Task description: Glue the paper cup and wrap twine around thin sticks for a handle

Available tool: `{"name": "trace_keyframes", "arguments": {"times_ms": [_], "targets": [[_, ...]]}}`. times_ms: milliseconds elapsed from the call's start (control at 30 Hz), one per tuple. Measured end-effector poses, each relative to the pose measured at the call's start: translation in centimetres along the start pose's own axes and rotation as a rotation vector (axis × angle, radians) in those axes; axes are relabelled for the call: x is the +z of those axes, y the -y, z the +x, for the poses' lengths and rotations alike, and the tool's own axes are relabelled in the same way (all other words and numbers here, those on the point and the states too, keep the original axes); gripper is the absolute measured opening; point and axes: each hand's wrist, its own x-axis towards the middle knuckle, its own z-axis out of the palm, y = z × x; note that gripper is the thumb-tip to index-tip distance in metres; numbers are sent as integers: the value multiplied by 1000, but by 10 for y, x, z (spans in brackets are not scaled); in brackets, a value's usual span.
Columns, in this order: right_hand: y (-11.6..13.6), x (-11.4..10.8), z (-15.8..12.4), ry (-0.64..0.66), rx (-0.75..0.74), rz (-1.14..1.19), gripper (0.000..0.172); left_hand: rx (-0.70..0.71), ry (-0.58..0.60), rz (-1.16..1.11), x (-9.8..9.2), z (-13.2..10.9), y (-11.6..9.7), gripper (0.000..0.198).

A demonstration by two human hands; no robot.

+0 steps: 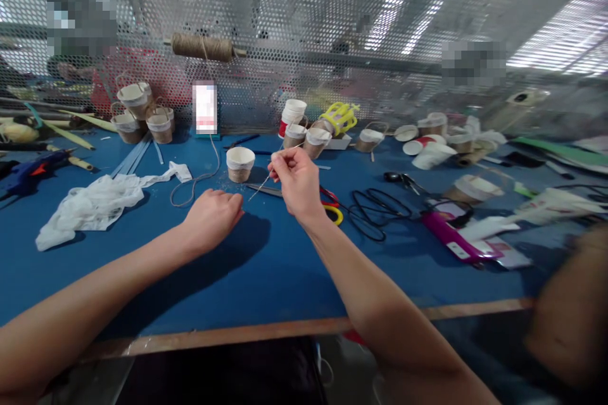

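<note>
My right hand (299, 182) is closed in a pinch on a thin piece of twine (259, 188), which slants down and left from the fingertips towards my other hand. My left hand (215, 218) is curled shut just above the table, its fingertips turned away, so whatever they hold is hidden. A small cup (239, 166) with a white lace rim and brown wrapped base stands just beyond both hands. Under my right hand lie scissors (334, 214) with red and yellow handles, partly covered by the hand.
White lace (102, 205) lies at left, near a blue glue gun (35, 174). Small baskets (160, 128) stand at the back by a lit phone (204, 107). A twine spool (202, 48) hangs on the mesh. Black cable (375, 212) and a purple device (458, 237) lie right.
</note>
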Motion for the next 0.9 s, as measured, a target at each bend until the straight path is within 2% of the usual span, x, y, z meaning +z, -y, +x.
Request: {"name": "trace_keyframes", "arguments": {"times_ms": [33,100,267,333,400,500,567,600,700,767,833,900], "targets": [[-1,0,0,-8,-6,-10,12,-9,-43,57,0,0,-1,15],[-2,0,1,-29,-14,4,13,-50,18,-72,-3,0,1,16],[-3,-4,8,-97,44,161,17,-184,417,-1081,-10,3,15,26],[-2,-5,10,-100,64,204,18,-218,481,-1307,-9,4,20,27],[-1,-5,11,-97,68,231,19,-191,498,-1389,-7,4,22,27],[-1,-4,9,-86,58,237,18,-135,494,-1305,-4,3,19,29],[-2,-4,8,-70,38,185,17,-104,430,-1038,-3,2,13,28],[-2,-4,7,-61,20,142,17,-77,357,-831,-3,2,10,25],[-3,-4,4,-38,-37,11,15,31,30,-152,0,1,3,16],[-3,-4,4,-38,-57,-32,15,56,-118,84,0,0,2,15],[-3,-4,4,-49,-52,-25,15,12,-75,27,-1,1,3,14],[-4,-4,6,-63,-24,31,14,-59,93,-293,-3,2,6,17]]}}
